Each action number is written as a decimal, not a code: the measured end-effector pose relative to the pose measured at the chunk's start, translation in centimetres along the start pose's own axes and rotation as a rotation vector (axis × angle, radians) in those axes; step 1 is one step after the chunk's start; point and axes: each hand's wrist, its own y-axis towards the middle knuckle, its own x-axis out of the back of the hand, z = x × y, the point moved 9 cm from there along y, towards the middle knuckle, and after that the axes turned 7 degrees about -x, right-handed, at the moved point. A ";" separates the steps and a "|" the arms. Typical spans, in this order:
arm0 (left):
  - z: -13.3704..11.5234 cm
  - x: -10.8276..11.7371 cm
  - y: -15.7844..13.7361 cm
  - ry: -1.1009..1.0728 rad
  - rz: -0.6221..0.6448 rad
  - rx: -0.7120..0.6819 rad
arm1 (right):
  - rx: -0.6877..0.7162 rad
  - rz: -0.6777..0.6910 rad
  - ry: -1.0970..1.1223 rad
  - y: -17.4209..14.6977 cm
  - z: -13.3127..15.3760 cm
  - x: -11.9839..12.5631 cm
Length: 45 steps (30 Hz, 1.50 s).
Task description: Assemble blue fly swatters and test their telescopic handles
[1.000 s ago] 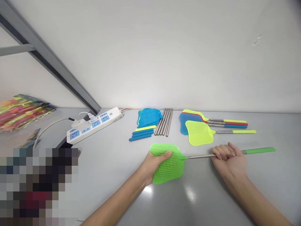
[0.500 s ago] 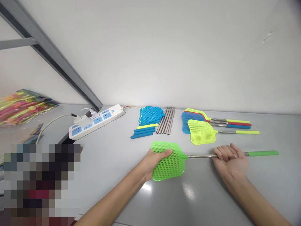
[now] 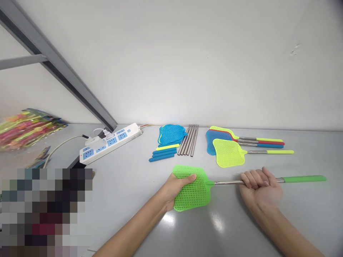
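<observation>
A green fly swatter (image 3: 192, 201) lies across both hands above the near part of the table. My left hand (image 3: 173, 187) grips the left edge of its mesh head, thumb flat on top. Around the metal rod, my right hand (image 3: 259, 184) is closed in a fist, palm side showing; the rod comes out on both sides of it. The green grip (image 3: 304, 179) points right. Just behind lies a yellow fly swatter (image 3: 229, 153), overlapping a blue one (image 3: 210, 142), with red and yellow ones beside it.
Blue swatter heads (image 3: 173, 134), metal rods (image 3: 189, 141) and blue and yellow grip sleeves (image 3: 164, 154) lie near the wall. A white power strip (image 3: 111, 142) with plugs and cables is at left, near bagged colourful items (image 3: 32, 130). A pixelated patch covers the lower left.
The green grip's end reaches slightly farther right. Both hands keep their hold on the swatter. The whole view has shifted slightly.
</observation>
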 end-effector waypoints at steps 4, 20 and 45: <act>0.0 -0.1 -0.1 0.000 0.000 0.008 | -0.020 -0.029 0.012 -0.3 -0.7 0.2; 0.8 -0.8 -0.1 -0.054 0.011 -0.003 | -0.030 -0.077 0.038 -1.0 -1.6 0.5; 2.4 -2.1 -0.6 -0.065 -0.051 -0.044 | -0.069 -0.083 0.045 -2.0 -3.3 0.8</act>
